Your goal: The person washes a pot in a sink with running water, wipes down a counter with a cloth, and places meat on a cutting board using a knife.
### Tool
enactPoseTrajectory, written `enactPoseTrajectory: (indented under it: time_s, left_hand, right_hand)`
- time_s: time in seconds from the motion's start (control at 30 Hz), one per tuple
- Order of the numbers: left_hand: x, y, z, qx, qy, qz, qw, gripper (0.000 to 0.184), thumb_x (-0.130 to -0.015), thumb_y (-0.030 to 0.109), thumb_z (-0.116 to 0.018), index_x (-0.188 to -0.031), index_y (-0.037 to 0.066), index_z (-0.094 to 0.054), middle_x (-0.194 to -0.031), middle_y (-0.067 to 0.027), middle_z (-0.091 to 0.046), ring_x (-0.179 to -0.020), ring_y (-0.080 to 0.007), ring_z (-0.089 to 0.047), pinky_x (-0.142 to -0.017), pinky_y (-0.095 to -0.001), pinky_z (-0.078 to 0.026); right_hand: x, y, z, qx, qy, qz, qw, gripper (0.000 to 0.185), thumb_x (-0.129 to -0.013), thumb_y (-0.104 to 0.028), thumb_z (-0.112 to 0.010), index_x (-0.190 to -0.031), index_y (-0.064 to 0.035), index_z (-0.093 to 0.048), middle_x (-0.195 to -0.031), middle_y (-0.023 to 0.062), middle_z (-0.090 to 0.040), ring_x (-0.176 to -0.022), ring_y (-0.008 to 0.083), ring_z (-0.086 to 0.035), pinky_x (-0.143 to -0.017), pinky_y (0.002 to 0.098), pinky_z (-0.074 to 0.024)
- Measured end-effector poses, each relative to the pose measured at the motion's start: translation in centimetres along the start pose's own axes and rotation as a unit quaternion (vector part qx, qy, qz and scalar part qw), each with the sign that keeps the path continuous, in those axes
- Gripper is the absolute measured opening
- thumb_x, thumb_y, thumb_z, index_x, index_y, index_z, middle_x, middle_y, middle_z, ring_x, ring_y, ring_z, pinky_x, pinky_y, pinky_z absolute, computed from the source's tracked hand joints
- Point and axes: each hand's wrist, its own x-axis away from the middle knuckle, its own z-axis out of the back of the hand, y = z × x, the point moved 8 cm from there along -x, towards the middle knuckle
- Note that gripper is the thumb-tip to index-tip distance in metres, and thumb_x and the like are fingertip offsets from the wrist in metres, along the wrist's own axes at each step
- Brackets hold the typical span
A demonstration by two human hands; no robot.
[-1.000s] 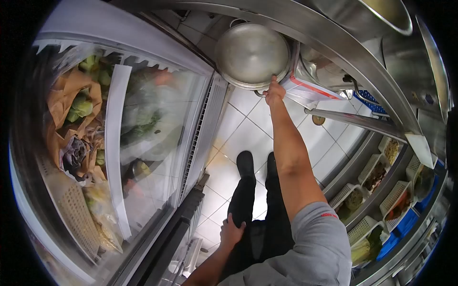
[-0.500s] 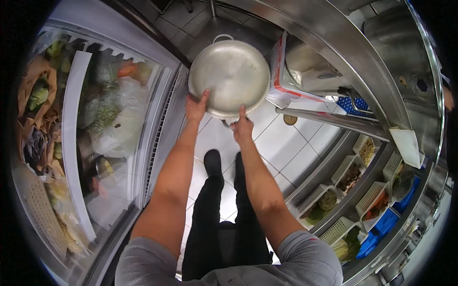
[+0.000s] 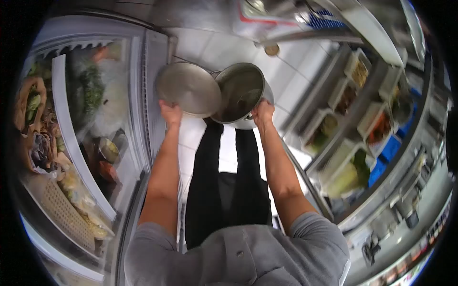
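Note:
My left hand (image 3: 171, 113) grips the near edge of a round, dull metal lid (image 3: 188, 89), which is tilted off to the left of a deep metal pot (image 3: 238, 90). The lid's right edge overlaps the pot's left rim. My right hand (image 3: 262, 113) is closed at the pot's right side, near its rim, and the pot leans so that its dark inside faces me. What lies at the bottom of the pot is hard to make out. Both things are held above the floor, in front of my legs.
On the left stands an open fridge drawer (image 3: 59, 143) with vegetables in bags and a perforated basket (image 3: 67, 209). Several white food bins (image 3: 322, 128) sit in the counter on the right. A red-edged box (image 3: 257, 24) is ahead on the tiled floor (image 3: 281, 76).
The lid has shifted left off the pot, showing its inside. My left hand has moved with the lid, and my right hand has gone to the pot's side. My view has turned.

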Motion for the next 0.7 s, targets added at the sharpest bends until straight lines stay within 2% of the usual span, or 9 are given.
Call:
enactPoseTrajectory:
  time_s: [0.1,0.13,0.2,0.3,0.33,0.43,0.57,0.67,0.7]
  left_hand:
    - [4.8,-2.5,3.7,0.209,-0.003,0.115,0.971,0.04,-0.08,-0.004,-0.057,-0.117,-0.004,-0.041,-0.118,-0.0203,-0.054,-0.108,-0.0282,-0.055,-0.097,-0.034,-0.04]
    - [6.1,-3.0,5.1,0.207,-0.017,0.119,0.971,0.04,-0.08,-0.004,-0.057,-0.117,-0.004,-0.041,-0.118,-0.0203,-0.054,-0.108,-0.0282,-0.055,-0.097,-0.034,-0.04]
    - [8.6,-2.4,6.5,0.329,-0.055,0.087,0.939,0.046,-0.081,-0.005,-0.056,-0.122,-0.002,-0.036,-0.122,-0.0186,-0.05,-0.112,-0.0266,-0.051,-0.1,-0.0338,-0.037]
    - [12.5,2.1,9.7,0.295,-0.067,0.074,0.95,0.05,-0.083,-0.006,-0.055,-0.127,-0.001,-0.031,-0.125,-0.0184,-0.046,-0.116,-0.0261,-0.048,-0.102,-0.0342,-0.034]
    - [13.3,3.5,11.3,0.292,-0.073,0.067,0.951,0.05,-0.083,-0.006,-0.055,-0.127,-0.001,-0.031,-0.125,-0.0184,-0.046,-0.116,-0.0261,-0.048,-0.102,-0.0342,-0.034]
    - [15.6,7.6,14.1,0.297,-0.103,0.04,0.949,0.048,-0.083,-0.006,-0.056,-0.126,-0.002,-0.034,-0.123,-0.0172,-0.049,-0.113,-0.025,-0.05,-0.101,-0.0342,-0.036]
    - [19.2,10.6,16.9,0.354,-0.159,0.003,0.922,0.044,-0.083,-0.006,-0.058,-0.124,-0.001,-0.042,-0.12,-0.013,-0.055,-0.109,-0.0231,-0.054,-0.098,-0.0339,-0.04]
    - [23.1,12.8,19.5,0.393,-0.213,-0.003,0.894,0.049,-0.083,-0.005,-0.058,-0.13,0.0,-0.041,-0.127,-0.0126,-0.053,-0.114,-0.0248,-0.053,-0.098,-0.0368,-0.042]
    - [25.0,13.7,20.1,0.39,-0.226,-0.014,0.893,0.049,-0.083,-0.005,-0.058,-0.13,0.0,-0.041,-0.127,-0.0126,-0.053,-0.114,-0.0248,-0.053,-0.098,-0.0368,-0.042]
  right_hand:
    - [4.3,-1.6,7.9,-0.006,0.015,-0.004,1.0,0.017,-0.093,-0.014,-0.046,-0.081,-0.0039,-0.052,-0.057,0.0019,-0.042,-0.043,0.0126,-0.038,-0.038,0.0285,-0.0323]
    - [5.9,-1.6,10.6,0.006,0.022,-0.01,1.0,0.016,-0.093,-0.014,-0.046,-0.083,-0.0044,-0.052,-0.058,0.0016,-0.042,-0.044,0.0121,-0.038,-0.038,0.0283,-0.0327]
    - [7.9,-2.0,15.8,0.019,0.018,-0.015,1.0,0.016,-0.095,-0.017,-0.045,-0.083,-0.0081,-0.051,-0.057,-0.0012,-0.038,-0.043,0.0103,-0.035,-0.039,0.0265,-0.0308]
    - [10.9,-2.0,22.6,-0.067,-0.03,-0.022,0.997,0.018,-0.097,-0.018,-0.044,-0.081,-0.0114,-0.048,-0.055,-0.0039,-0.033,-0.043,0.0086,-0.03,-0.04,0.0249,-0.0271]
    - [12.6,-1.5,24.4,-0.066,-0.026,-0.039,0.997,0.019,-0.097,-0.019,-0.043,-0.079,-0.014,-0.045,-0.053,-0.0062,-0.028,-0.042,0.0077,-0.025,-0.04,0.0245,-0.0242]
    - [16.1,-0.2,29.5,-0.104,-0.045,-0.049,0.992,0.02,-0.098,-0.019,-0.044,-0.079,-0.0127,-0.046,-0.053,-0.0059,-0.027,-0.043,0.0071,-0.025,-0.041,0.0248,-0.0241]
    - [20.6,2.9,34.6,-0.197,-0.047,-0.068,0.977,0.019,-0.098,-0.015,-0.041,-0.08,-0.0105,-0.045,-0.053,-0.006,-0.023,-0.043,0.0071,-0.022,-0.039,0.0237,-0.0223]
    - [24.1,6.4,37.7,-0.257,-0.062,-0.066,0.962,0.018,-0.098,-0.015,-0.04,-0.081,-0.0096,-0.045,-0.053,-0.0057,-0.022,-0.043,0.0073,-0.022,-0.039,0.0238,-0.0224]
    - [25.1,7.5,39.2,-0.267,-0.038,-0.062,0.961,0.014,-0.098,-0.012,-0.035,-0.094,-0.0034,-0.046,-0.055,-0.006,-0.021,-0.044,0.0071,-0.021,-0.04,0.0233,-0.0235]
